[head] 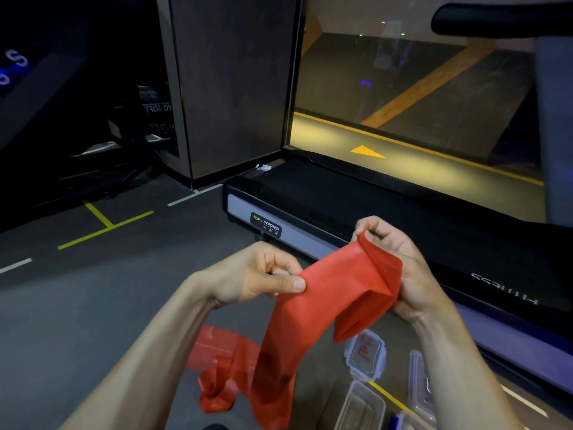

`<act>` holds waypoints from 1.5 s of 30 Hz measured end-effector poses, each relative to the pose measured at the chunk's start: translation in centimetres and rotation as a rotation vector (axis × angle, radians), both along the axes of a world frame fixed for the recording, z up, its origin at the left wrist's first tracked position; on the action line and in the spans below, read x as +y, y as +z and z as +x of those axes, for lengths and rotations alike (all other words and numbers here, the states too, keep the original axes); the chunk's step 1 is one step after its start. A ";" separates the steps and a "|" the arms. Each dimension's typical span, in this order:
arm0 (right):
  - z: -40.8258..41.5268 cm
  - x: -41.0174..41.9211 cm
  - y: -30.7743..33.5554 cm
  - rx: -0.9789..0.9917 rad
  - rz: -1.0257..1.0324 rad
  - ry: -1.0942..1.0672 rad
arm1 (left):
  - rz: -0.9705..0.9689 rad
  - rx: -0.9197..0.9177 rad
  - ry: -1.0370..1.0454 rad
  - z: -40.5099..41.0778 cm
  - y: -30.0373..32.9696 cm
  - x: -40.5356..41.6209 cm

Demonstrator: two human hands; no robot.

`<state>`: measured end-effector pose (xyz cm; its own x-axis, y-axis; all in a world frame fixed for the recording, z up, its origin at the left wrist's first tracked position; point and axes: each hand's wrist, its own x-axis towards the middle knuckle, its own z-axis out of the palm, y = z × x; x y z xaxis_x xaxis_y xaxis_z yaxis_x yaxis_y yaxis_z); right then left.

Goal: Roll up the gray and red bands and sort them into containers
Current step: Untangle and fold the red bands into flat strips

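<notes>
- The red band [325, 305] is held up above the floor [93, 305], in front of the treadmill [310, 206]. Its top end is folded over between the two hands, and its long tail hangs down and lies crumpled on the floor on the near side of the treadmill.
- The left hand [263, 277] pinches the band's edge between thumb and curled fingers [291, 283]; the right hand [403, 265] grips the folded end, fingers curled round it.
- My judgement is that rolling has only just begun: there is one fold at the top, no tight roll yet, and most of the length is still loose.
- Clear containers [366, 355] sit on the floor near the treadmill's near edge, below the right forearm. One seems to show something reddish inside or on its lid, but I cannot tell which.
- No gray band is in view, so whether that part is done cannot be judged.
- The containers nearest the bottom edge are cut off or hidden by the right arm, and their contents are hard to make out in the dim light.
</notes>
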<state>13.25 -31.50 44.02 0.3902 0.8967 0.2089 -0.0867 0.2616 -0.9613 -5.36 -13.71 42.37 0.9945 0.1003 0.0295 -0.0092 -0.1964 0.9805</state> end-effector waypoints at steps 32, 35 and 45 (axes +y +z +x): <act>-3.6 2.0 -0.3 -0.280 -0.035 0.105 | -0.455 -0.007 -0.055 0.5 -0.4 -0.5; -3.7 1.9 -0.4 -0.376 -0.088 0.139 | -0.362 -0.028 -0.074 0.5 -0.3 -0.4; -2.7 1.2 0.2 -0.464 -0.098 0.096 | -0.118 0.092 -0.068 0.1 -0.7 0.1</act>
<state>10.52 -30.34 44.17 0.1904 0.9484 0.2536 0.3378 0.1793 -0.9240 -5.25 -13.59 41.71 0.9971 0.0298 -0.0702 0.0724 -0.0815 0.9940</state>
